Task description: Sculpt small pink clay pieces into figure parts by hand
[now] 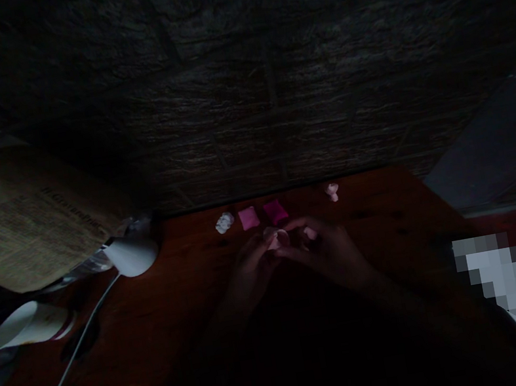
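In dim light, my left hand [253, 261] has its fingers closed around a small pale pink clay piece [276, 239], which looks soft and cupped or petal-like. The fingertips of my right hand [330, 249] pinch the same piece from the other side. A second bit of pink clay [310, 233] shows at my right hand's fingers; whether it is held or lies on the table, I cannot tell. Just beyond my hands lie a white crumpled lump [225, 223], a pink square [249, 218] and a magenta square [276, 211]. Farther right stands a small pale pink shaped piece [332, 192].
The wooden table [383, 224] meets a dark brick-patterned wall [243, 109]. At left are a printed brown paper bag [16, 209], a white cone-shaped object [133, 255] with a cable [78, 348], and a paper cup [34, 323] on its side. A pixelated patch [513, 281] covers the lower right.
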The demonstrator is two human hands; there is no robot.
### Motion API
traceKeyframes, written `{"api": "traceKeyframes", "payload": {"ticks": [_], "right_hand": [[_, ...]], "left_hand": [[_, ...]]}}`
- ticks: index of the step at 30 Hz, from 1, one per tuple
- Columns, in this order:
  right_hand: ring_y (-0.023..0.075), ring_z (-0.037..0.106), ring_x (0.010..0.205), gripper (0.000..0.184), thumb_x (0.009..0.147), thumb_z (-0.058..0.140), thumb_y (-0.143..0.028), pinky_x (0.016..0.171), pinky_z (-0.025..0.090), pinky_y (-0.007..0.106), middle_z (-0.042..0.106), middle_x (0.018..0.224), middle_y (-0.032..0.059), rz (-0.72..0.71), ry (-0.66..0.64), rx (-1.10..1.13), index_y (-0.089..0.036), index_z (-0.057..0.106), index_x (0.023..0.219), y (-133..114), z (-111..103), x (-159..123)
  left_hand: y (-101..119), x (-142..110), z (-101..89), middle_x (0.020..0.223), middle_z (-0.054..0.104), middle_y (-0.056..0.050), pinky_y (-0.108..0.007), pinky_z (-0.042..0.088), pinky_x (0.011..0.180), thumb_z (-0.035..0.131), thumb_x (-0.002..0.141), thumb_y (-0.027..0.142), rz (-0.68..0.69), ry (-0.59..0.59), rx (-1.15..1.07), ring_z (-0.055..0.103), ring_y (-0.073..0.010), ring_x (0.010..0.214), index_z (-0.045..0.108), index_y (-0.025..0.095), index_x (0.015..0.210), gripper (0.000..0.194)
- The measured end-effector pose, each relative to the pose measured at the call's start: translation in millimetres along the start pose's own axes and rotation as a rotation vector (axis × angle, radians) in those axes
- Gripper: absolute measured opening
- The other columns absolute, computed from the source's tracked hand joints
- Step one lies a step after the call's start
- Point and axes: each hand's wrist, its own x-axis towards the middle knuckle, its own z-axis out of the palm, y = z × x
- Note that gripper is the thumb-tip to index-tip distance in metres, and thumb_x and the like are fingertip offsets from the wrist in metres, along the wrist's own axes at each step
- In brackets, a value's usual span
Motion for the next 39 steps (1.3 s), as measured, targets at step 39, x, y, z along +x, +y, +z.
{"api": "traceKeyframes", "payload": {"ticks": [39], "right_hand": [[0.0116,0.053,0.052,0.045,0.092,0.059,-0.057,0.048,0.041,0.023,0.06,0.066,-0.0016,0.456,-0.152,0.416,-0.017,0.075,0.108,2.5,-10.8,7.5]], "left_hand": [[1.4,1.5,-1.4,0.096,0.074,-0.007,-0.021,0.046,0.059,0.086,0.07,0.035,0.024,0.148,0.063,0.057,-0.009,0.066,0.081,0.016,0.093,0.03]]}}
